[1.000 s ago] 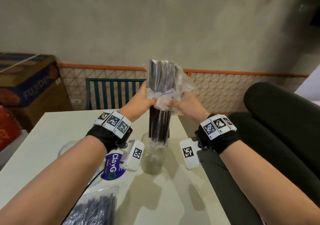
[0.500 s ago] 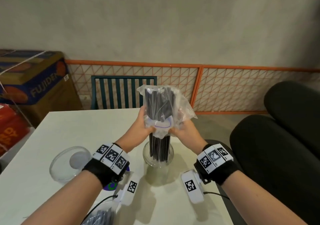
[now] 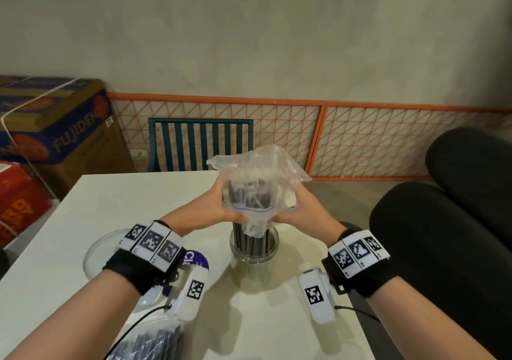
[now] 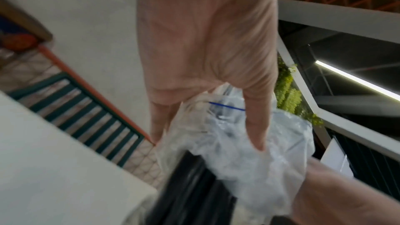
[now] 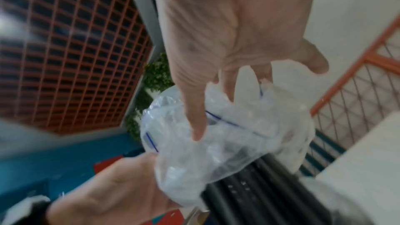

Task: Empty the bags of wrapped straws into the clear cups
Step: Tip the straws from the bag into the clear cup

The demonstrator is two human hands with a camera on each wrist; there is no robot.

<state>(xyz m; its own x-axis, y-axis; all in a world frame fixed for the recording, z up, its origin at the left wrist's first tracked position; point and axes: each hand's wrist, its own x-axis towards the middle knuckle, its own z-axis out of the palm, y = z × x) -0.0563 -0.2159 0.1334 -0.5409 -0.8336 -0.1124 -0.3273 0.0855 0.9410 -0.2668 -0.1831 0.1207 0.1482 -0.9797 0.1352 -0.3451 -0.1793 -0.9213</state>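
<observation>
White table (image 3: pixel 116 207): clear cup (image 3: pixel 254 251) stands near its right edge, approx mid-depth, black wrapped straws (image 3: pixel 250 242) upright inside. Upside-down clear bag (image 3: pixel 256 190) sits over the straw tops, mouth bunched just above cup rim. Left hand (image 3: pixel 213 211) grips bag on left, fingers curled into the plastic; right hand (image 3: pixel 300 210) grips it on right, same way. 2nd bag of straws (image 3: pixel 149 344) lies at near edge, left. Shallow clear dish (image 3: pixel 99 251) left of cup, w/ purple sticker (image 3: pixel 194 260) between.
</observation>
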